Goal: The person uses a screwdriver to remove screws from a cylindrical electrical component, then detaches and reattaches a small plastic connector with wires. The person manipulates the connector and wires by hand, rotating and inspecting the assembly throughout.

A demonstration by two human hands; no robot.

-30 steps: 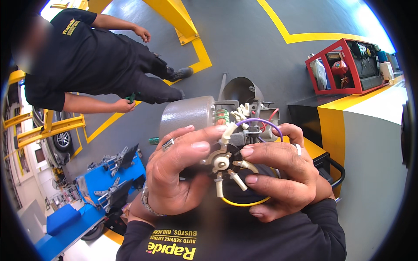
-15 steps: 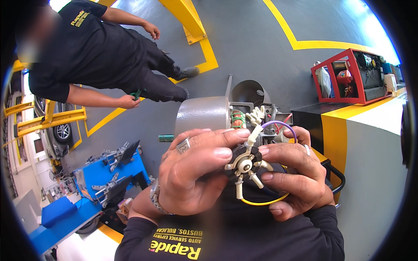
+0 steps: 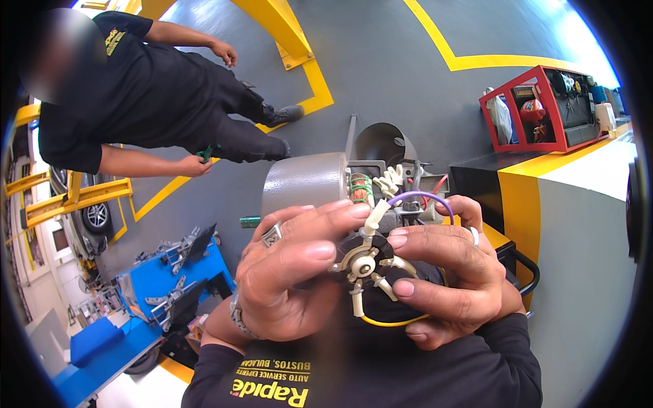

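A round black rotary switch (image 3: 365, 266) with a pale hub and terminals around its rim is held up between my hands. White-sleeved connectors are pushed onto several terminals; a purple wire (image 3: 422, 196) arches from the top one and a yellow wire (image 3: 394, 324) from the lower one. My left hand (image 3: 289, 268) grips the switch's left edge, with one fingertip near the upper sleeve. On the other side, my right hand (image 3: 456, 268) pinches the right edge, a finger by the lower-right terminals. Behind them sits a grey motor housing (image 3: 305, 180) with an exposed copper winding (image 3: 360, 188).
At the left stands a co-worker (image 3: 170, 88) with a green item in one hand. A blue workbench (image 3: 173, 262) with metal arms is at lower left. To the right are a red-framed cabinet (image 3: 524, 112) and a yellow-edged counter (image 3: 520, 231). A yellow post (image 3: 289, 34) rises behind.
Both hands and the switch have shifted slightly left and down in view, and the surroundings have shifted left too. The grip looks nearly the same.
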